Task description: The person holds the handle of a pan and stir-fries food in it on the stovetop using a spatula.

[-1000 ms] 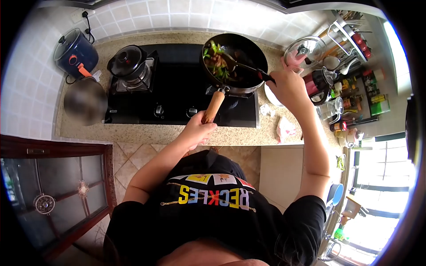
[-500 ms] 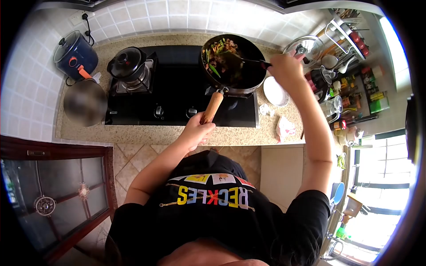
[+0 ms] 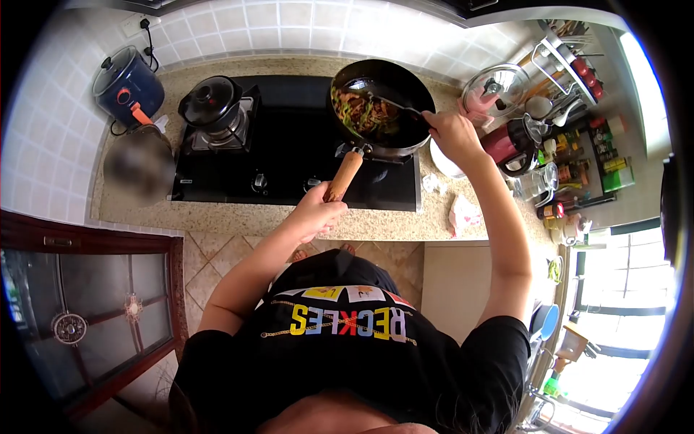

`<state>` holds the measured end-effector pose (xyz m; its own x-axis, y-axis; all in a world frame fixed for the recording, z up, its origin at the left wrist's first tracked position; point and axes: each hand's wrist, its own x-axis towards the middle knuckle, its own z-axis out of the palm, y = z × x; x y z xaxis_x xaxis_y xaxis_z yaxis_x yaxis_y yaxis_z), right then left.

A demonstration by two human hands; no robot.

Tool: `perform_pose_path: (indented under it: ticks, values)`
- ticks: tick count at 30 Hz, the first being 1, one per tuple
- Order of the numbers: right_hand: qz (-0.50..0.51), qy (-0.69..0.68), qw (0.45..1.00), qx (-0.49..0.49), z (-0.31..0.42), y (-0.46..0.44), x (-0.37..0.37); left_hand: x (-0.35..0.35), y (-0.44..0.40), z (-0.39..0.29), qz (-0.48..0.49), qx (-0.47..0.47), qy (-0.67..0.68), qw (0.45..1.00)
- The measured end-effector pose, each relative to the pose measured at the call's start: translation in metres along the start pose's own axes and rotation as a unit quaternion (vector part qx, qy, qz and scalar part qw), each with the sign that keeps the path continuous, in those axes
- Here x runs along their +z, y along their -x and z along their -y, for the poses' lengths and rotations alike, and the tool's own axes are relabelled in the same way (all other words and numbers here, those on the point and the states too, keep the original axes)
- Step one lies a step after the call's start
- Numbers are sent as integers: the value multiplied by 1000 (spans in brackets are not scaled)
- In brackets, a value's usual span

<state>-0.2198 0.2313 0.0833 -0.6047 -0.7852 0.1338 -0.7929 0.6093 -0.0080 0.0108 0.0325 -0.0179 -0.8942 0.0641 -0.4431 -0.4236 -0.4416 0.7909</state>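
A dark wok [image 3: 412,130] sits on the right burner of the black gas stove [image 3: 289,145]. My left hand [image 3: 315,213] is closed around its wooden handle [image 3: 345,173]. Sliced meat with green pieces [image 3: 361,114] is gathered in the wok's left and near part. Over the right rim, my right hand [image 3: 455,136] grips the handle end of a spatula [image 3: 397,105], whose head reaches down into the food and is partly hidden by it. Beside that hand a white bowl [image 3: 442,160] is partly covered by my wrist.
A lidded black pot [image 3: 210,101] stands on the left burner, with a blue cooker [image 3: 128,88] farther left. A glass lid [image 3: 497,88] leans at the back right, near a utensil rack [image 3: 564,61]. A crumpled plastic bag [image 3: 464,215] lies on the counter's right side.
My right hand has moved left and toward me with the spatula. The food has shifted from the wok's far left toward its near side. My left hand stays on the handle.
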Motion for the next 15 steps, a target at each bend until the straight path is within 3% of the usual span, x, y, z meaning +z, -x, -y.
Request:
perform_pose_path:
  ticks: [2,7,10,15]
  values:
    - [11,55,998,-11,12,20,-18,1,0,-1,-14,-7,-3,1000]
    - [-85,125,983,-108,10,61,-79,-2,0,-1,-17,-2,9,1000]
    - [-44,121,987,-95,22,73,-121,-2,0,-1,-22,0,3,1000]
    - [78,136,987,-37,22,63,-74,-2,0,-2,-13,6,-12,1000]
